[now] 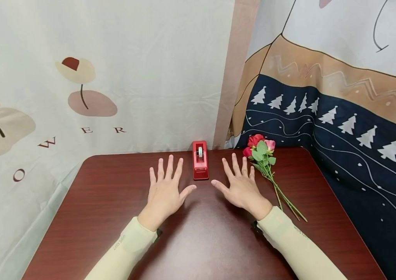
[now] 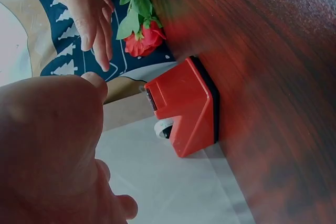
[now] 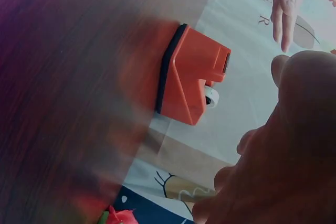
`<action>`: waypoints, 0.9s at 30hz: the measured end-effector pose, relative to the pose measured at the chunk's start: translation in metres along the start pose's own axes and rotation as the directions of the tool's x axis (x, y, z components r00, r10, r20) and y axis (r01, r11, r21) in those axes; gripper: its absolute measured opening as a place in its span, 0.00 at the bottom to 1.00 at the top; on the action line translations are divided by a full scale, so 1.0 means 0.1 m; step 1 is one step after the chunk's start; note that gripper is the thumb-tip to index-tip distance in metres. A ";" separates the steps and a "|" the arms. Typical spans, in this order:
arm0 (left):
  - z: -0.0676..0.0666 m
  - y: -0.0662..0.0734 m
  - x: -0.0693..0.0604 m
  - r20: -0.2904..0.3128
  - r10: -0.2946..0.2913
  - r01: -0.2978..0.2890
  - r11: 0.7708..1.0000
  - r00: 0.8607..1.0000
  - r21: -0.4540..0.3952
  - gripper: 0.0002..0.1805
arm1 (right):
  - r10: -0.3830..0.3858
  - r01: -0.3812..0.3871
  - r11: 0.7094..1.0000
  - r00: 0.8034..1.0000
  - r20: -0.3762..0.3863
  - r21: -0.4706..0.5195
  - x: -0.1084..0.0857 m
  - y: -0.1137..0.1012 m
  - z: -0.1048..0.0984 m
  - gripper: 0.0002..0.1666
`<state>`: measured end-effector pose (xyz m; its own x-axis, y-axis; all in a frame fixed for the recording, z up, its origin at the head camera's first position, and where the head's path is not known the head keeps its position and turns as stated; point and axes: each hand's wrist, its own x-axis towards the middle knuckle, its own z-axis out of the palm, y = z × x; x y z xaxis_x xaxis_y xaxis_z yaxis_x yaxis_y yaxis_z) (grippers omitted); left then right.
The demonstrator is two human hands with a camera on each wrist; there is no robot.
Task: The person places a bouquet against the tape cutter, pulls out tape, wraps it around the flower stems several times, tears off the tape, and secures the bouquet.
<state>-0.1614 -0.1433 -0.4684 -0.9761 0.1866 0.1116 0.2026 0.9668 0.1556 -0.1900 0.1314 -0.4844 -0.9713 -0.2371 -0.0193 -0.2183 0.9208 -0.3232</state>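
Note:
A red tape dispenser with a small roll of tape stands near the table's back edge; it shows from the side in the left wrist view and the right wrist view. My left hand is held left of it, palm down, fingers spread and straight, holding nothing. On the other side my right hand has its fingers spread too and holds nothing. Neither hand touches the dispenser. Artificial roses, red and pink with green stems, lie just right of my right hand.
The dark red wooden table has its back edge against a pale printed curtain. A navy cloth with white trees hangs along the back right and right side.

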 end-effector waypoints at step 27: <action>0.01 -0.11 -0.03 -0.376 0.059 -0.118 0.984 0.925 -0.136 0.10 | -0.213 0.223 0.970 0.972 -0.102 0.098 -0.04 0.31 -0.16 0.15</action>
<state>-0.1608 -0.1545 -0.4711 -0.8611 0.1644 0.4812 0.3254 0.9053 0.2729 -0.1943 0.1661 -0.4794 -0.9070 -0.3949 0.1466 -0.4190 0.8101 -0.4101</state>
